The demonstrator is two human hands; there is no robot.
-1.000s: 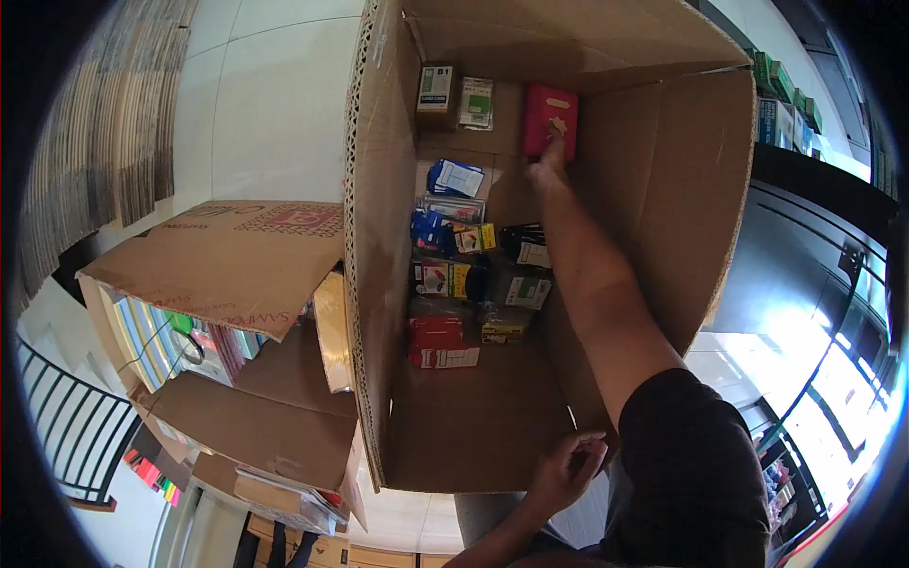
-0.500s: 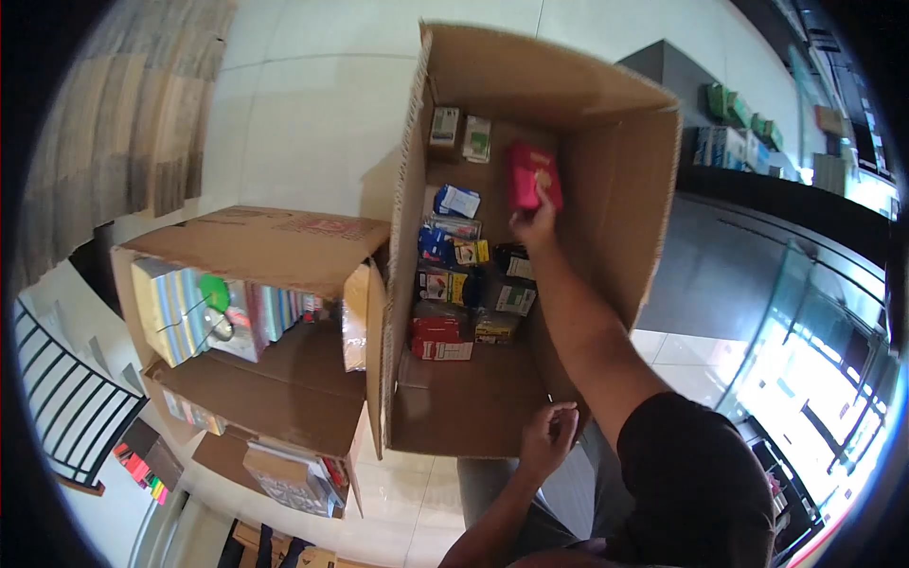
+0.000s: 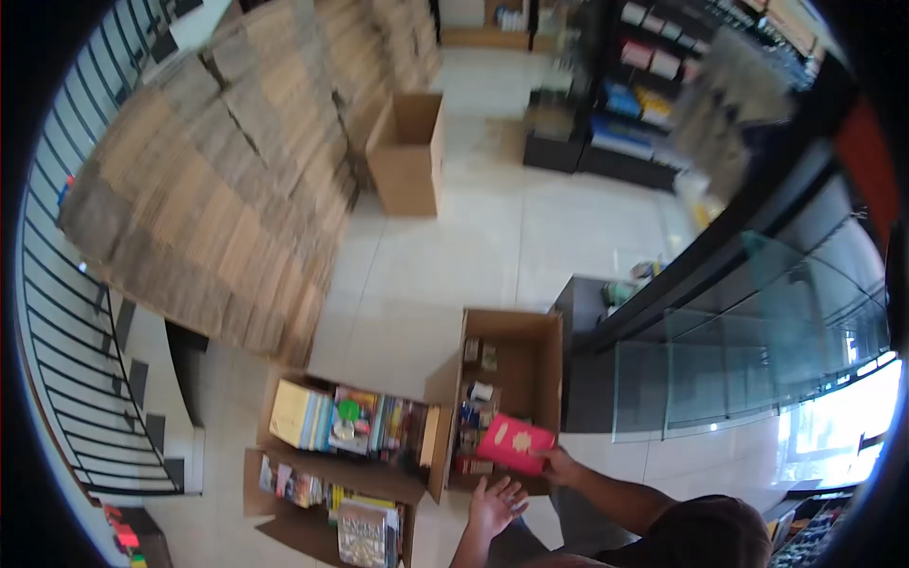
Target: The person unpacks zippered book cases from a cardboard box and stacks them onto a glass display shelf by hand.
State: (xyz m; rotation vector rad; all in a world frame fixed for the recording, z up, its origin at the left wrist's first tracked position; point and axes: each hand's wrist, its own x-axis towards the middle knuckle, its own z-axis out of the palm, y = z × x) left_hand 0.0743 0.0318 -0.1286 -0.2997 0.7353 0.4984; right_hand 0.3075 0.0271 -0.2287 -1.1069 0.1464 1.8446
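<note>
My right hand [image 3: 561, 466] grips a flat red pack [image 3: 516, 443] by its lower right corner. Pale print and an emblem show on its face; its exact kind I cannot make out. The pack is held over the near part of a tall cardboard box [image 3: 533, 352], hiding some of what lies inside. Small packaged goods [image 3: 481, 391] line the left side of that box. Palm up and fingers spread, my left hand [image 3: 498, 505] is empty, just off the box's near edge.
Left of the box, an open carton of books [image 3: 388, 421] stands beside another carton of books [image 3: 365, 530]. Flattened cardboard [image 3: 227, 180] is stacked behind, near an upright carton [image 3: 407, 170]. Glass shelves [image 3: 729, 341] stand at right, a black railing [image 3: 76, 350] at left.
My right hand has lifted the red pack from deep in the box toward me. My left hand's fingers have spread. The view has tilted up, showing more of the room.
</note>
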